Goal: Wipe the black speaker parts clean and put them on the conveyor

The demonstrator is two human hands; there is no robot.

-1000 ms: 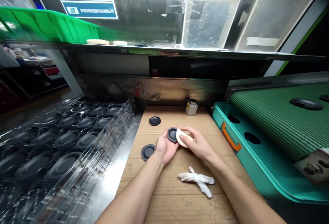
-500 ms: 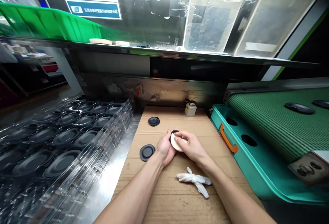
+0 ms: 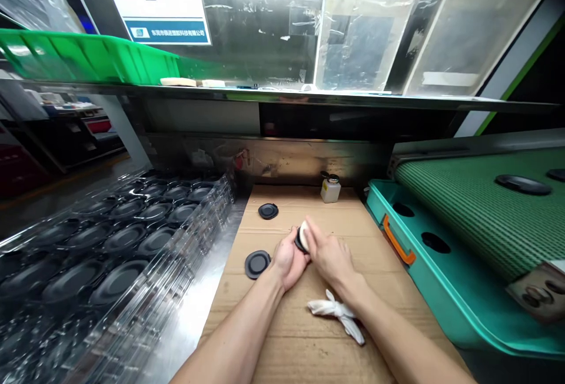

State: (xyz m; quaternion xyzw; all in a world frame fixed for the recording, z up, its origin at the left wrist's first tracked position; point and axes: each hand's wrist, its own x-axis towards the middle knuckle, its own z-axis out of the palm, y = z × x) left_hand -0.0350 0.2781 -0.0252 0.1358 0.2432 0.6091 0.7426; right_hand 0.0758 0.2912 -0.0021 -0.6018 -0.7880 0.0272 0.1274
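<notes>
My left hand (image 3: 289, 259) is closed around a round black plastic lid (image 3: 300, 243), held tilted above the cardboard (image 3: 286, 337). A cream-white round pad (image 3: 304, 234) is gripped in my right hand (image 3: 330, 257) and lies against the lid's face; the fingers cover part of both. Left of my hands, two similar black lids lie flat on the cardboard, a near lid (image 3: 257, 264) and a far lid (image 3: 268, 211). Below my right wrist rests a knotted white cloth (image 3: 338, 311).
A small white bottle (image 3: 331, 189) stands at the cardboard's back. On the left are stacked clear trays (image 3: 194, 249) filled with black lids. A teal bin (image 3: 424, 301) with an orange handle and a green conveyor belt (image 3: 477, 196) carrying lids are right. A metal shelf (image 3: 282, 94) spans the back.
My right hand has turned, bringing the white pad from nearly flat to steeply tilted against the lid. The left hand keeps its hold. The whole view has shifted slightly.
</notes>
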